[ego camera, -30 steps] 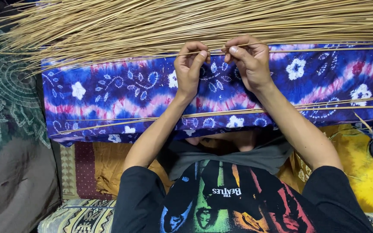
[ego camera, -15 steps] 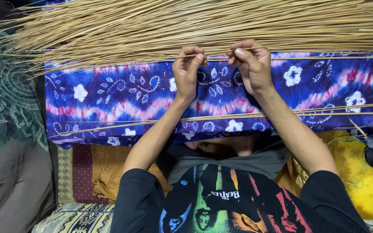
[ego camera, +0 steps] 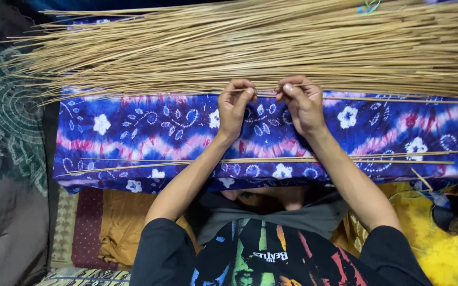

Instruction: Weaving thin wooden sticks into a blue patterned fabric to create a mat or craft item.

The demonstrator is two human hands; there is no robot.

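A broad heap of thin straw-coloured sticks (ego camera: 271,47) lies across the far side of a blue and purple tie-dye cloth (ego camera: 149,132) with white flowers. My left hand (ego camera: 236,108) and my right hand (ego camera: 304,106) rest side by side on the cloth at the heap's near edge. Both pinch one thin stick (ego camera: 377,98) that runs off to the right along the heap. A few separate sticks (ego camera: 271,160) lie lengthwise on the cloth nearer to me, under my forearms.
A dark green patterned fabric (ego camera: 6,122) lies at the left. Yellow cloth (ego camera: 451,254) bunches at the lower right beside a dark object (ego camera: 454,217). An orange cushion (ego camera: 117,228) and a maroon mat (ego camera: 83,222) sit below the tie-dye cloth.
The view has tilted, so the heap and my hands sit lower in the frame. My hands stay together at the heap's edge, still pinching a stick.
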